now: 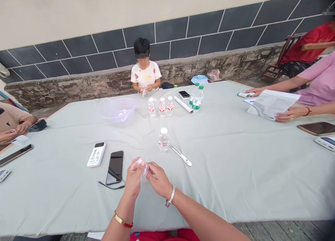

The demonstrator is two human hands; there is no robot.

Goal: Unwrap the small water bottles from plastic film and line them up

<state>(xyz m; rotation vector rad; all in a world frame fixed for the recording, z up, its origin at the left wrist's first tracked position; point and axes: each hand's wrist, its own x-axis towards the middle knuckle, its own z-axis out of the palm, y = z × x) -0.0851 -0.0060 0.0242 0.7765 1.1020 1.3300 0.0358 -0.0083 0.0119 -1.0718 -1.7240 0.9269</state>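
A crumpled piece of clear plastic film (pixel 143 167) is pinched between my two hands above the near part of the table. My left hand (pixel 134 176) has its fingers closed on the film's left side. On the other side my right hand (pixel 159 180) grips it too, fingers curled together. Just beyond them stands a small capped water bottle (pixel 163 140), upright. To its right lies a white utility knife (pixel 181 155). Left of my hands are a black phone (pixel 114 168) with a wrist strap and a white power bank (pixel 96 155).
Farther back stand several small bottles (pixel 162 107), a translucent purple basin (pixel 119 111), a white roll (pixel 183 104), green-capped bottles (pixel 197 99) and another phone (pixel 184 94). A person (pixel 145 75) sits opposite; others sit left and right, one holding a plastic packet (pixel 274 103).
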